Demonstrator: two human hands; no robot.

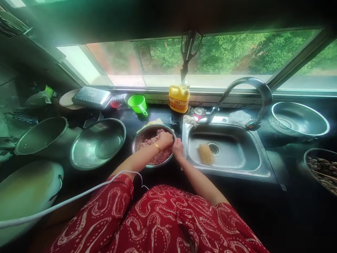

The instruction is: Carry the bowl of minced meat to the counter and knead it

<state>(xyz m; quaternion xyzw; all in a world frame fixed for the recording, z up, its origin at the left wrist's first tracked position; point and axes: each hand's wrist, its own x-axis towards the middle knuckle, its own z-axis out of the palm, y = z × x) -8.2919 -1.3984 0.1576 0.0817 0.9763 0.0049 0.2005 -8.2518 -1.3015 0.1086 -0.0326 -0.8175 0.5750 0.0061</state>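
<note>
Your red sleeves [155,211] fill the near side, and a white cable [71,199] crosses in front of your left forearm. At the counter's near left corner stands a big pale tub [28,196] with a handle; its contents cannot be made out.

Ahead of you, just beside the sink's left edge, a steel bowl [135,146] holds pinkish-red mince [160,154]. Your left hand [165,140] is down in the mince by the bowl's right wall, knuckles bent; its fingertips are hidden, so whether they are clenched cannot be told. Your right hand [178,147] grasps the rim on that side. Keep that grip firm so the bowl does not slide, and press from the wall towards the middle, reaching the bottom too. A slow turn of the rim should help you work evenly.

Left of the bowl sit a wide basin [86,151], its shiny inside facing up, and a darker pan [50,131]. The sink [237,151] holds a brownish sponge-like thing [205,154] beside the drain. By the counter's right edge, a pot [316,153] holds dark pieces, too unclear to name.

Along the back edge, from left, are a green cup [137,103], a yellow jug [179,98] and a mesh strainer [285,121].
</note>
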